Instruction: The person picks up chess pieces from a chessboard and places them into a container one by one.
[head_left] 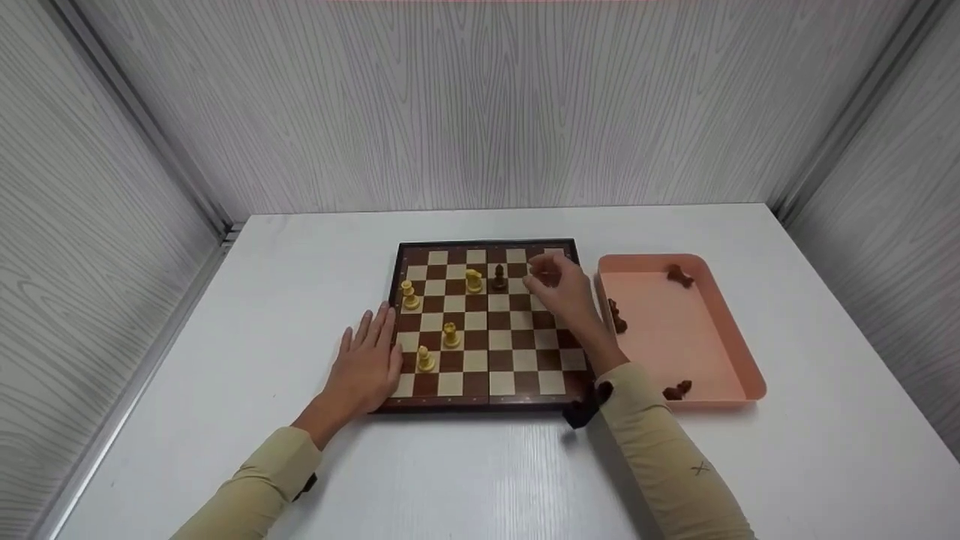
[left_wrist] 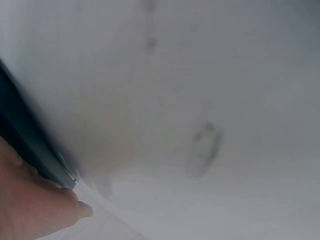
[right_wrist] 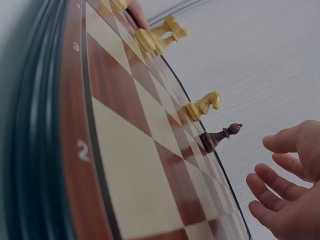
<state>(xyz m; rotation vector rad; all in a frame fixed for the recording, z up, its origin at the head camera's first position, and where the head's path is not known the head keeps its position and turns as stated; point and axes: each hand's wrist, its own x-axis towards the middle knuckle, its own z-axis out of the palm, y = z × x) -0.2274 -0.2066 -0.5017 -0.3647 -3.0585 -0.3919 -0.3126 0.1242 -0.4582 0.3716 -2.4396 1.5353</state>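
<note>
A chessboard lies on the white table. My left hand rests on its left border with the fingers stretched out; the left wrist view catches part of that hand beside the dark board edge. Over the right half of the board hovers my right hand, fingers loosely bent and holding nothing. Left of it stands a dark bishop, upright on the board, apart from the fingertips. Beside the bishop is a yellow knight. Three other yellow pieces, including one chess piece near the left hand, stand on the left half.
A pink tray sits just right of the board. Several dark chess pieces lie in it, one piece at the back, another piece by the left wall and a third piece in front. Grey wood-grain panels enclose the table.
</note>
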